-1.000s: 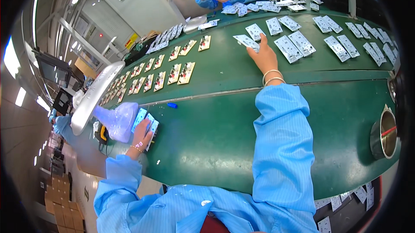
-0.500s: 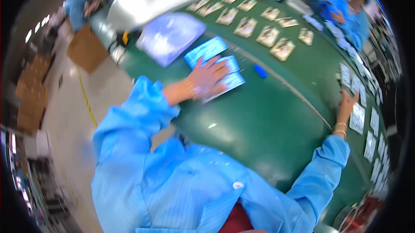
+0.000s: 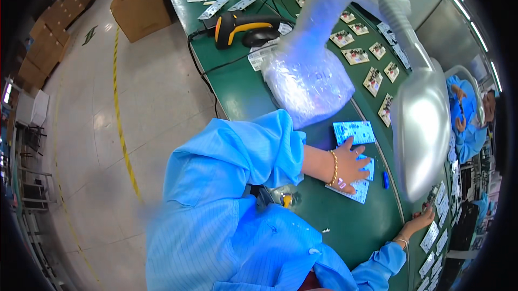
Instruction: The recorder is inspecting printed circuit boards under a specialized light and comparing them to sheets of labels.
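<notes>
My left hand (image 3: 350, 168) lies flat, fingers spread, on a few pale blue circuit boards (image 3: 356, 132) near the front edge of the green table (image 3: 243, 96); a gold bracelet is on its wrist. My right hand (image 3: 422, 218) is stretched far to the right, its fingers at a small board (image 3: 432, 196) beside rows of white boards (image 3: 438, 231). Whether it grips that board is too small to see. Both arms are in blue sleeves.
A bubble-wrap bag (image 3: 310, 78) lies just behind the blue boards. A silver lamp head (image 3: 422, 123) hangs over the table. A yellow and black scanner (image 3: 243, 25), small boards (image 3: 372, 78), a cardboard box (image 3: 141, 6) and a co-worker in blue (image 3: 465, 121) are around.
The view has swung toward my left side and the floor. My left hand stays on the blue boards; my right hand remains stretched out at the rows of boards.
</notes>
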`<action>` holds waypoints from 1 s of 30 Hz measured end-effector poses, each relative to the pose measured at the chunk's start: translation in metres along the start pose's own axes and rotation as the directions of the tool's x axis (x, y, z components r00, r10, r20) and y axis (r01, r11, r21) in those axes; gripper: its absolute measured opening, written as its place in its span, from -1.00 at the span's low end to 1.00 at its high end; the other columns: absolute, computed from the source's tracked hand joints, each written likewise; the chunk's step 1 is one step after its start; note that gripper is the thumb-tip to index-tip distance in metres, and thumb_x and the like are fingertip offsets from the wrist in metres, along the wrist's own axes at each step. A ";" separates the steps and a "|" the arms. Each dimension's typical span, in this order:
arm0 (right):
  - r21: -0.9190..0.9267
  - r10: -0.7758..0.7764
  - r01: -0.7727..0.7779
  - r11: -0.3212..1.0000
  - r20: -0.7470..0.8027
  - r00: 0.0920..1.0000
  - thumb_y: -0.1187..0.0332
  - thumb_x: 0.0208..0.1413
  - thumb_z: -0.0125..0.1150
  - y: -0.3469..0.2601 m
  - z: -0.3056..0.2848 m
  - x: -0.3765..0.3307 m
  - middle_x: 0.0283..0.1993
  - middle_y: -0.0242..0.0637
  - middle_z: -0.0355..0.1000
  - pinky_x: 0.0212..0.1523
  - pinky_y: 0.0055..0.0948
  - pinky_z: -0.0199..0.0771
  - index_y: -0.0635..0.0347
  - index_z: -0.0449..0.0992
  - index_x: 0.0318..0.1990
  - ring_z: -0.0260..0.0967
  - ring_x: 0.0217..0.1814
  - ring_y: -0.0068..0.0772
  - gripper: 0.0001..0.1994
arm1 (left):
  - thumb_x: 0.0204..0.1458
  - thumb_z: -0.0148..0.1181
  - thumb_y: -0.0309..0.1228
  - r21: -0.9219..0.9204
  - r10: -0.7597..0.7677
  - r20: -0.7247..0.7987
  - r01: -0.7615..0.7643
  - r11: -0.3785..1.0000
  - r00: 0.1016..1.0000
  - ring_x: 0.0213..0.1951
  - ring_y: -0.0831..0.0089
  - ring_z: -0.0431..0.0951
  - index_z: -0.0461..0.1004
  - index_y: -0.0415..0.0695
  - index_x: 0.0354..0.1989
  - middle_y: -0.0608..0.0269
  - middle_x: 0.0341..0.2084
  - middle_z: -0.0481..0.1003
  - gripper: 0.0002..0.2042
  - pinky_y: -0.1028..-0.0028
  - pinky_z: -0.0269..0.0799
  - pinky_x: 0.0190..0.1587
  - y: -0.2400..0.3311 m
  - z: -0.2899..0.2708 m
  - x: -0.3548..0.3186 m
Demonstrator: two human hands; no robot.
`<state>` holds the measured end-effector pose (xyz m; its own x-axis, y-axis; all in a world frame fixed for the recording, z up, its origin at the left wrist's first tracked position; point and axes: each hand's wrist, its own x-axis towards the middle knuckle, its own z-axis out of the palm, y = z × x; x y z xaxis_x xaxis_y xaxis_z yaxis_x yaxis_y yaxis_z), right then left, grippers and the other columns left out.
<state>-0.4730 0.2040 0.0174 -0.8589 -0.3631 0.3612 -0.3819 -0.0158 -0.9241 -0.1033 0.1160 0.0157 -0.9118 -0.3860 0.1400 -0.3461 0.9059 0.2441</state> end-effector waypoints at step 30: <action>-0.078 -0.011 0.019 0.997 0.102 0.995 0.23 -0.12 0.17 0.023 -0.010 0.019 -0.36 -0.29 0.43 -0.43 -0.58 0.30 0.27 0.03 0.08 0.30 -0.46 -0.54 -0.37 | -0.25 0.04 0.14 0.151 0.112 0.068 -0.122 0.981 0.991 0.17 0.11 -0.02 0.26 -0.06 0.02 0.04 0.10 0.09 -0.33 -0.05 -0.34 0.13 -0.019 -0.021 0.011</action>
<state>-0.5017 0.2063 0.0039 -0.8153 -0.4562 0.3566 -0.4236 0.0500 -0.9045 -0.1023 0.0905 0.0331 -0.9578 -0.2690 0.1012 -0.2620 0.9620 0.0771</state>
